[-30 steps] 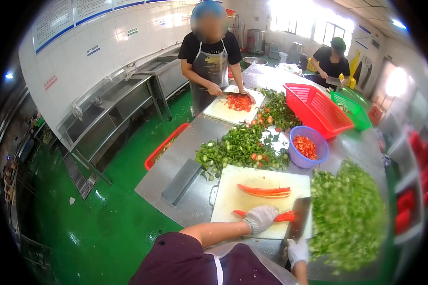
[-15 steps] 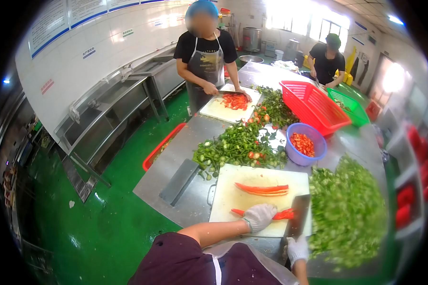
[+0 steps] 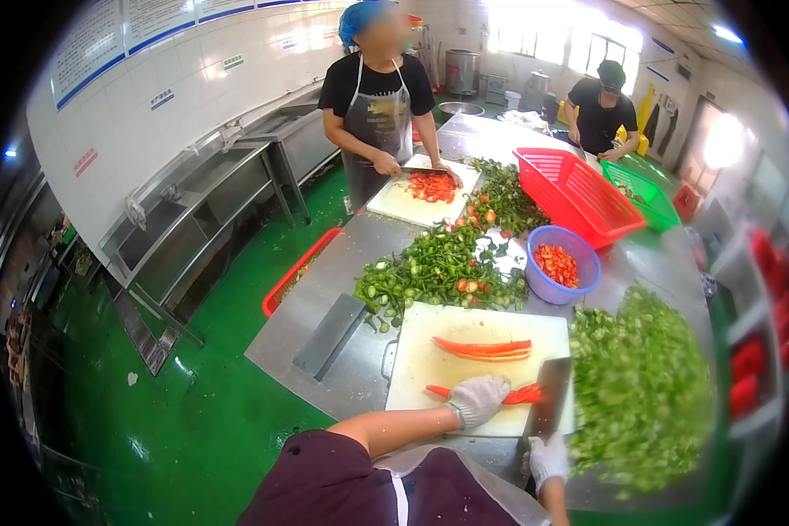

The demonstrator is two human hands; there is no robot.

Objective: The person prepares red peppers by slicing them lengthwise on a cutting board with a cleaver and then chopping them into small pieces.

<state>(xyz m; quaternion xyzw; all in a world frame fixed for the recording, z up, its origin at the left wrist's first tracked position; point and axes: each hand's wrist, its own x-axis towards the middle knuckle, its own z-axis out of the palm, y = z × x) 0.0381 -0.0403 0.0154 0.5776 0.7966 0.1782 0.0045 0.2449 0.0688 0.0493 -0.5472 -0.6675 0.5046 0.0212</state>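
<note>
My left hand [image 3: 479,401], in a white knit glove, is closed over a red chili pepper [image 3: 523,395] and holds it down on the white cutting board [image 3: 421,329]. Part of the pepper is hidden under the glove. With my right hand [image 3: 549,460], gloved as well, I grip the handle of a cleaver [image 3: 550,394]. Its wide dark blade stands at the pepper's right end, near the board's right edge. Farther up the board lies a split red chili pepper [image 3: 482,350], touched by neither hand.
Chopped greens [image 3: 640,394] cover the table to the right. Beyond my board are green pepper stem ends [image 3: 438,272], a purple bowl [image 3: 542,285] of chopped red pepper and a red basket [image 3: 579,197]. A sharpening block [image 3: 330,336] sits left. A co-worker [image 3: 381,123] cuts red peppers opposite.
Across the table, the co-worker's head has turned and shifted slightly to the right. My hands, the cleaver and the peppers show no visible movement.
</note>
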